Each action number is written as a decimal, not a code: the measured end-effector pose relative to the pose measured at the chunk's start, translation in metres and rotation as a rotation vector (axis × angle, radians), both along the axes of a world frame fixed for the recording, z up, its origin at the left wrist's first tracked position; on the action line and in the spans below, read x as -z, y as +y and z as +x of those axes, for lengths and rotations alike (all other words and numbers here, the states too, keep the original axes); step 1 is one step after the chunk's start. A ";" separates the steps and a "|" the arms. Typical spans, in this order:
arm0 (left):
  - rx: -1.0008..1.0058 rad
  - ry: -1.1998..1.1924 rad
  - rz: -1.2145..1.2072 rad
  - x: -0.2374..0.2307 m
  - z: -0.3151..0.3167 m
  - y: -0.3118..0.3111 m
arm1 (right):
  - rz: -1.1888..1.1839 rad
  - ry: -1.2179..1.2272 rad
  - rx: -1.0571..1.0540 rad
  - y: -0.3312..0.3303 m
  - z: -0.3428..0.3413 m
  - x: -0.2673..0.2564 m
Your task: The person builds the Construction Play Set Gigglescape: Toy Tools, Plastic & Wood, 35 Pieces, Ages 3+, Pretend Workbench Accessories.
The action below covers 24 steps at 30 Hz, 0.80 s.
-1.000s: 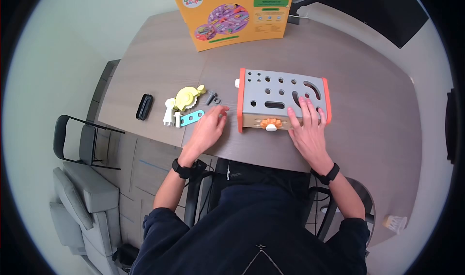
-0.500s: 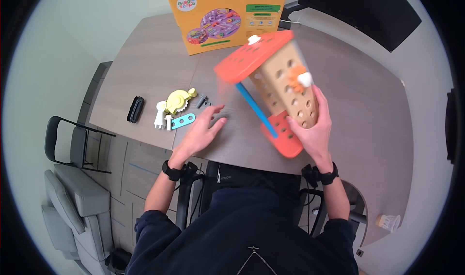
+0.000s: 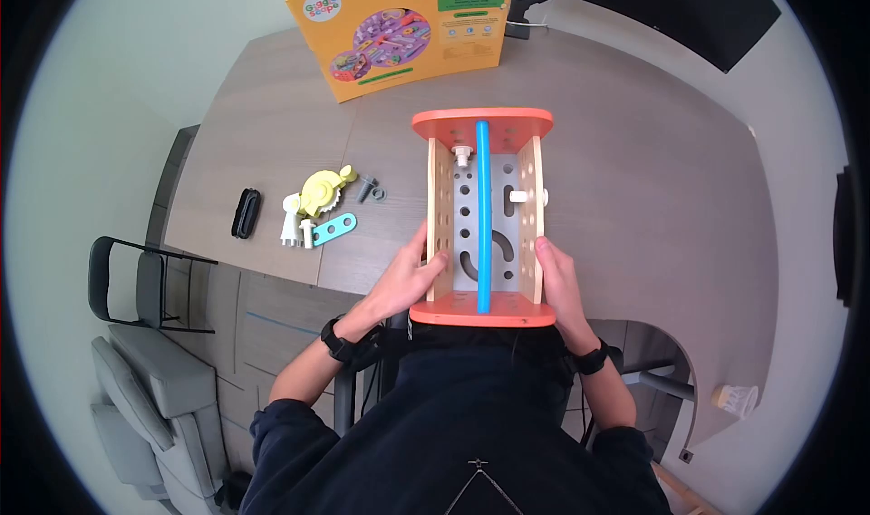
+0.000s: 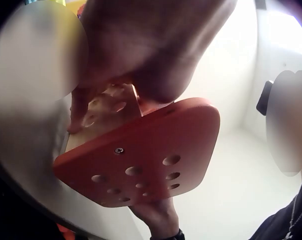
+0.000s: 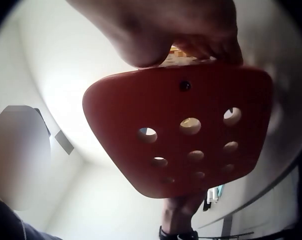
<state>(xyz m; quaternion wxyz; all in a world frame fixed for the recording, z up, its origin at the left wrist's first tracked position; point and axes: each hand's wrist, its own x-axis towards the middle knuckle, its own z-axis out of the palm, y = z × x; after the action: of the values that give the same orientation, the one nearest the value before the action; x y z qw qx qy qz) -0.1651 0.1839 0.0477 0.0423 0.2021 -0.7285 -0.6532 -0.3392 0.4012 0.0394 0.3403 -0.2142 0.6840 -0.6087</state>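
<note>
A toy toolbox with orange-red end panels (image 3: 482, 317), wooden side walls, a grey holed floor and a blue handle bar (image 3: 484, 216) is held open side up before the person's body. My left hand (image 3: 403, 279) grips its left wooden wall, thumb over the top edge. On the opposite wall, my right hand (image 3: 562, 288) holds on with the thumb at the edge and the fingers hidden below. One white bolt (image 3: 463, 155) shows inside near the far end; a white peg (image 3: 520, 197) pokes through the right wall. A holed end panel (image 4: 141, 165) fills much of the left wrist view.
Left on the table lie a yellow toy saw piece (image 3: 322, 191), a white piece (image 3: 291, 220), a teal holed strip (image 3: 335, 229), a grey bolt (image 3: 366, 189) and nut, and a black case (image 3: 246, 213). A yellow box (image 3: 399, 34) stands behind, near a monitor (image 3: 671, 12).
The toolbox, first grey side up on the table, has been lifted, turned over and swung so its open side faces up and its length points away. My left hand has taken hold of it too.
</note>
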 end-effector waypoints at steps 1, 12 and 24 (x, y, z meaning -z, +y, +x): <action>-0.006 -0.012 -0.035 0.005 -0.002 -0.002 | 0.003 -0.028 0.030 -0.001 0.001 0.006; -0.018 -0.091 -0.024 0.013 -0.008 -0.007 | 0.201 -0.073 0.082 0.001 -0.007 0.054; -0.253 -0.402 -1.339 0.031 -0.003 -0.123 | 0.209 0.086 -0.069 0.006 -0.018 0.038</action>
<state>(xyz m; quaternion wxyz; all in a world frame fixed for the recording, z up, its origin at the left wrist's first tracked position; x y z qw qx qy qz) -0.1684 0.0606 0.0164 0.0976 0.3325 -0.9380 -0.0054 -0.3573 0.4070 0.0012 0.3518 -0.2270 0.7500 -0.5121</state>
